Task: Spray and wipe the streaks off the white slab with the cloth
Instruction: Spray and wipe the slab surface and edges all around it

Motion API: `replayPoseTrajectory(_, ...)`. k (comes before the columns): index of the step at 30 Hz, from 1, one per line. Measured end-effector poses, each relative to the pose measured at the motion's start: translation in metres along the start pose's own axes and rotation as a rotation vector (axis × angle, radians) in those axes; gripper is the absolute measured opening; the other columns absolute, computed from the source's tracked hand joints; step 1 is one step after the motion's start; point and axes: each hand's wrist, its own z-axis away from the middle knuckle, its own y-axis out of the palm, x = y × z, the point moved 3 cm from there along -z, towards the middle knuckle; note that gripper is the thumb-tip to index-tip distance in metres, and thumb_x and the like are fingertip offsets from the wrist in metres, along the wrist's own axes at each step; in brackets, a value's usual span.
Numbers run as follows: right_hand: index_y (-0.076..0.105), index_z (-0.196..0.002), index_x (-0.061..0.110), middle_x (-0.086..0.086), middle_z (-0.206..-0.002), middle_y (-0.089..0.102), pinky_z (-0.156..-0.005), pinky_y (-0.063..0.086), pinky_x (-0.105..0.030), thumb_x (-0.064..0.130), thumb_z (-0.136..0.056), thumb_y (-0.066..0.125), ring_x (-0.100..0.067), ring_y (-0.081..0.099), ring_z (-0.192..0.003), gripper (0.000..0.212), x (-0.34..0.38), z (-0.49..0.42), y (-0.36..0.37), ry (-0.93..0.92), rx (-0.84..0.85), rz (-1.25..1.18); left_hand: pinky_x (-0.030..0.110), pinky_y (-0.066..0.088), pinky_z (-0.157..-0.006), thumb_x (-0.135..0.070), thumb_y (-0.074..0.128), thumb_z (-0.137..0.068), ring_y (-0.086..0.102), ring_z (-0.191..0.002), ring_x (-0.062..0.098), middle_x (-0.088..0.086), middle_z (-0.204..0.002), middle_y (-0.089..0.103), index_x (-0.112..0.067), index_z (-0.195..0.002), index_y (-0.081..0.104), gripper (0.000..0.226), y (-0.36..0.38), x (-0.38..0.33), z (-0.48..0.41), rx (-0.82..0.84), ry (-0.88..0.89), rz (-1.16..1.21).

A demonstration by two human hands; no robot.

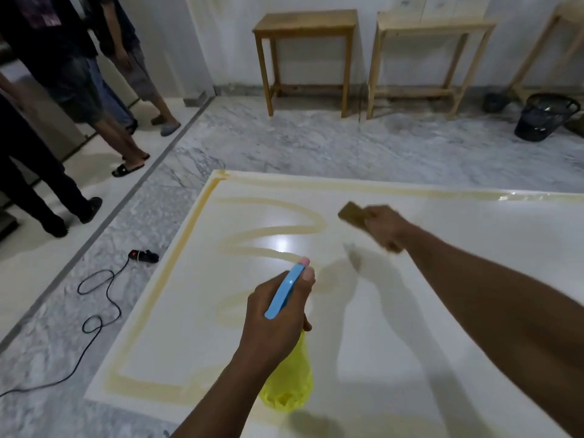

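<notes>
Hands at work over the white slab [410,311], seen from the head camera. The slab lies flat and glossy, filling the lower right of the view, with grey-veined marble floor [284,143] beyond its left and far edges. Yellowish-brown streaks [271,230] run along the left, near and far borders and loop in a wavy band across the left half; the right half looks largely unmarked.

Left hand [275,314]: fingers wrapped round the neck of a spray bottle [289,387] with a yellow body, blue head and pink nozzle tip, held over the near-left part of the slab, with the nozzle pointing away from the person towards the looping band.

Right hand [384,227]: arm reaching out over the slab's middle, fingers closed on a brownish cloth [352,215] that juts out to the left of the hand. Both are motion-blurred, and whether the cloth touches the surface cannot be told; its shadow falls on the slab just below it.

Surroundings: a black power strip [143,256] with a red light and its looping cable [101,311] on the floor left of the slab; legs of several standing people [79,90] at upper left; wooden tables [305,25] against the far wall; a tilted black basket [545,116] at far right
</notes>
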Motion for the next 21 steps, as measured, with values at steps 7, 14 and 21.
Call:
replayPoseTrajectory(7, 0.055, -0.131, 0.024, -0.018, -0.131, 0.059, -0.093, 0.047, -0.043, 0.013, -0.088, 0.044, -0.041, 0.056, -0.117, 0.045, -0.003, -0.144, 0.01, -0.102, -0.062, 0.366, 0.032, 0.061, -0.056, -0.062, 0.059, -0.091, 0.069, -0.065, 0.035, 0.031, -0.092, 0.063, -0.075, -0.091, 0.071, 0.018, 0.015, 0.014, -0.074, -0.01, -0.051, -0.007)
replayPoseTrajectory(14, 0.05, -0.142, 0.018, -0.015, -0.153, 0.041, -0.102, 0.036, -0.059, 0.012, -0.097, 0.046, -0.048, 0.028, -0.143, 0.046, -0.05, -0.153, 0.084, -0.219, -0.05, 0.492, 0.036, 0.063, -0.055, -0.064, 0.063, -0.09, 0.068, -0.074, 0.039, 0.033, -0.094, 0.065, -0.076, -0.089, 0.07, 0.014, 0.014, 0.04, -0.102, -0.043, -0.099, -0.038)
replayPoseTrajectory(21, 0.047, -0.145, 0.017, -0.013, -0.157, 0.036, -0.112, 0.027, -0.049, 0.01, -0.093, 0.05, -0.041, 0.026, -0.146, 0.053, -0.055, -0.059, 0.112, -0.224, 0.0, 0.499, 0.048, 0.067, -0.064, -0.064, 0.062, -0.091, 0.069, -0.08, 0.035, 0.027, -0.1, 0.067, -0.068, -0.098, 0.073, 0.013, 0.009, 0.042, -0.072, -0.021, -0.13, -0.019)
